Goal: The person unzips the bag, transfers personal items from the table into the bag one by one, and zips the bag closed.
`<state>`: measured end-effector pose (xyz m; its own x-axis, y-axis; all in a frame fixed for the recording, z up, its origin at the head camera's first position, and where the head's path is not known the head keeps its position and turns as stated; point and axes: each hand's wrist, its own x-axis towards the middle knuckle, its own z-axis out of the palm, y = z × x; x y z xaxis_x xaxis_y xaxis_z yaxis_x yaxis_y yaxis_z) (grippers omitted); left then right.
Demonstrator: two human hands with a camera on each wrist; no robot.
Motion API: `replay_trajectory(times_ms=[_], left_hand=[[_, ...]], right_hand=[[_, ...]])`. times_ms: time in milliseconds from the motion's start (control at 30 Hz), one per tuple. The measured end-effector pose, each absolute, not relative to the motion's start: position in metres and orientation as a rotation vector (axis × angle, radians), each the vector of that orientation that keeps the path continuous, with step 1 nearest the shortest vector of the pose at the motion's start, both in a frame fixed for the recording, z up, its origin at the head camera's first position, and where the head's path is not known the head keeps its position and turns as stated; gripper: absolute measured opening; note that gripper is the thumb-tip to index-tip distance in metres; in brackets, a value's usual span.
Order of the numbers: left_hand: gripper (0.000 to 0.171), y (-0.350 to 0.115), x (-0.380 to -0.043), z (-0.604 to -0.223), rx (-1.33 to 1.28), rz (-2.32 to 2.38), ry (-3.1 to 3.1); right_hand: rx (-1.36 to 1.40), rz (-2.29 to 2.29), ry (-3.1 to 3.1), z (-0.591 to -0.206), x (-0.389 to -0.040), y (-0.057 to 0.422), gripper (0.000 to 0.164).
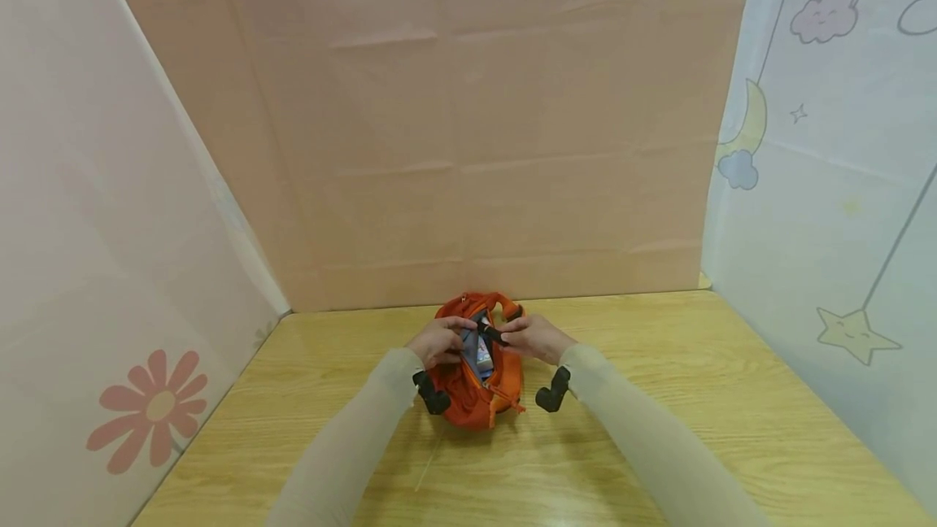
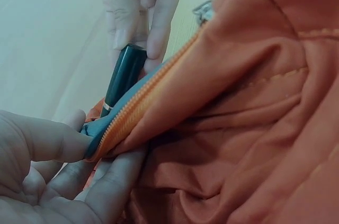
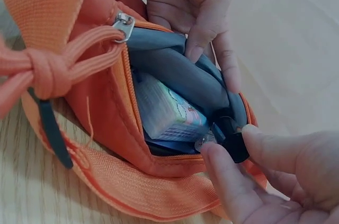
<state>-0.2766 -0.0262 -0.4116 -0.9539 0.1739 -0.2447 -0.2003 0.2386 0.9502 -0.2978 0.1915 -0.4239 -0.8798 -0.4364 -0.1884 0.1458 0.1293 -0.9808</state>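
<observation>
An orange-red bag (image 1: 472,409) with a grey lining (image 3: 175,65) lies on the table, its zipped mouth spread apart. My left hand (image 1: 439,340) pinches the zipper edge (image 2: 135,105) between thumb and fingers. With thumb and fingertips, my right hand (image 1: 538,338) holds one end of a black lipstick tube (image 2: 124,78), which has a thin pale ring. The tube's other end dips into the mouth and is hidden behind the bag's edge in the left wrist view. Inside the bag sits a colourfully printed packet (image 3: 172,113), seemingly of tissues.
A knotted orange cord (image 3: 47,70) hangs from the metal zipper pull (image 3: 124,25). An orange webbing strap (image 3: 143,197) trails along the bag's side on the wooden table (image 1: 351,429). A tan cloth wall (image 1: 454,145) stands behind, with printed cloth walls left and right.
</observation>
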Motion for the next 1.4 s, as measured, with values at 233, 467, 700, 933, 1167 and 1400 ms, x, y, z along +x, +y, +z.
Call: replay_trajectory(times_ms=[233,467,700,933,1167,1400], left_hand=[[0.043,-0.027,-0.278,-0.412,-0.026,1.765,2.221],[0.043,-0.027,-0.278,-0.412,-0.028,1.759,2.226],[0.042,-0.026,-0.278,-0.413,-0.032,1.765,2.220],[0.042,-0.027,-0.277,-0.414,-0.037,1.772,2.224],[0.043,-0.027,-0.277,-0.414,-0.032,1.776,2.215],[0.043,-0.027,-0.279,-0.415,-0.036,1.784,2.200]], right_hand=[[-0.254,-1.836,1.957,-0.425,-0.302,0.187,0.040],[-0.224,-1.851,2.009,-0.426,-0.298,0.182,0.039],[-0.223,-1.863,2.030,-0.430,-0.298,0.177,0.031],[-0.192,-1.830,2.096,-0.433,-0.301,0.173,0.020],[-0.171,-1.876,2.061,-0.434,-0.300,0.168,0.011],[-0.226,-1.953,1.935,-0.431,-0.298,0.167,0.033]])
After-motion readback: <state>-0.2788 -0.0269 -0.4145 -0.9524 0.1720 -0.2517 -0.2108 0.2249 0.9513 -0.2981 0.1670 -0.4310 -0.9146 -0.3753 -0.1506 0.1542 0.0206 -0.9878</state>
